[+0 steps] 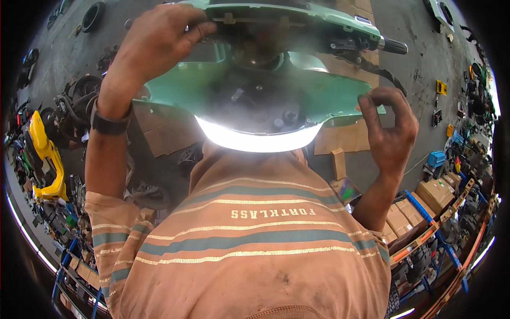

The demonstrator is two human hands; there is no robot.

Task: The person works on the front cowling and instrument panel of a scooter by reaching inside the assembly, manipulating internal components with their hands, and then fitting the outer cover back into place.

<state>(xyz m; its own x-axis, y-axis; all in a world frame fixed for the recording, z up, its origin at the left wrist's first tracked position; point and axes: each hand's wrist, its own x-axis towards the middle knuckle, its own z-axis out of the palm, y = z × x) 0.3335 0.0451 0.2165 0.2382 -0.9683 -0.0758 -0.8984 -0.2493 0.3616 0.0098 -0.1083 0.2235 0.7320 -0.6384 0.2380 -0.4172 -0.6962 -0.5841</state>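
A green scooter front panel (340, 87) with a dark, blurred middle spreads in front of my chest. Along its near edge runs a bright white lit band (260, 139). My right hand (392, 119) pinches the panel's right tip between thumb and fingers. Beyond it lies a second green piece, the handlebar cover (345, 20), with a black handlebar grip (394, 45) sticking out at the right. My left hand (167, 40) is curled at the left end of this cover, thumb stretched toward it. What its fingers hold is hidden.
Flattened cardboard (164, 125) lies on the grey floor below. A yellow scooter body part (47, 154) and dark mechanical parts (74, 103) stand at the left. At the right are cardboard boxes (433, 194) on a blue-and-orange rack (419, 206), and a small blue box (436, 158).
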